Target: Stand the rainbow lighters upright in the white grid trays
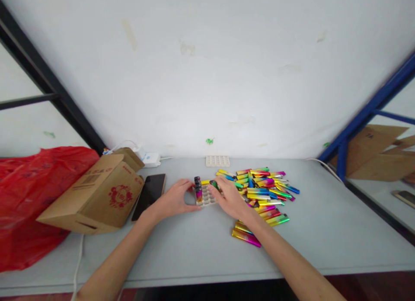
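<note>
A pale tray with rows of round holes (pixel 206 197) lies on the table between my hands. Along its left side stands a row of upright lighters (pixel 199 192) with dark tops, the nearest one purple and gold. My left hand (pixel 177 200) grips the tray's left end, thumb along the near edge and fingers by the lighters. Over the tray's right part, my right hand (pixel 231 198) is closed on a lighter (pixel 213 184) with a dark top; its body is mostly hidden. Right of that hand, many shiny multicoloured lighters (pixel 258 193) lie in a loose pile.
A second pale tray (pixel 217 161) sits by the wall. On the left are a dark phone (pixel 149 195), a cardboard box (pixel 97 193), a red plastic bag (pixel 42 197) and a white adapter (pixel 151 159). A blue metal frame (pixel 342 156) stands at the right.
</note>
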Motion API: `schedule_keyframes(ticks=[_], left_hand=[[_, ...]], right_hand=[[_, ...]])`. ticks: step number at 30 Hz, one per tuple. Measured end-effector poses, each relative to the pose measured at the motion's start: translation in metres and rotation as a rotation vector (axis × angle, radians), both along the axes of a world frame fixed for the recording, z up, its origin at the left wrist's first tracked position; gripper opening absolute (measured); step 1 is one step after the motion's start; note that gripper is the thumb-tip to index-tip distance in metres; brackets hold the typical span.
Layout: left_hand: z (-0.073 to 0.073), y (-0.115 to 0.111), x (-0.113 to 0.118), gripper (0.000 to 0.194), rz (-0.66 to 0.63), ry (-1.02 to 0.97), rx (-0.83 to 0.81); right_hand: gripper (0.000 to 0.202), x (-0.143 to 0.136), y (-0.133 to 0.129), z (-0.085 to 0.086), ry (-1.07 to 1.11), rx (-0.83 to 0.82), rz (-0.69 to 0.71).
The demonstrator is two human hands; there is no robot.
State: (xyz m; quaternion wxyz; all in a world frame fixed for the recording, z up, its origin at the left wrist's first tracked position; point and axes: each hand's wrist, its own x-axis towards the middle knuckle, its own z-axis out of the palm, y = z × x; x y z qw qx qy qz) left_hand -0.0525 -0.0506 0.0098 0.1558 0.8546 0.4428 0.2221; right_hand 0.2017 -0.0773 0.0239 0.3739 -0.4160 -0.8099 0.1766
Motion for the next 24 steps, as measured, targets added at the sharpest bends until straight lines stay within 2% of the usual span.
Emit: schedule_keyframes(ticks=[3,6,12,19,24], left_hand=[[0.0000,0.0001,-0.0002,0.055,-0.003,-0.001,-0.012],[0.0005,0.0006,-0.0006,0.054,-0.010,-0.007,-0.028],[-0.0049,0.0045,-0.0025,0.058,-0.017,-0.018,-0.043],[-0.0040,0.0042,-0.0024,0.057,-0.021,0.002,-0.046],[-0.0027,0.0034,-0.0035,0.055,-0.019,-0.006,-0.055]], right_hand=[[0.035,-0.0028,-0.0044,-0.0007,-0.116,0.077,0.015],[0.038,-0.0041,-0.0052,-0.0026,-0.151,0.040,-0.006],[0.027,-0.0045,-0.0042,-0.0071,-0.171,0.020,0.132],[0.025,-0.0022,-0.0047,-0.0048,-0.323,0.098,0.119],[0.026,-0.0110,-0.0060,-0.0071,-0.389,0.109,0.114]])
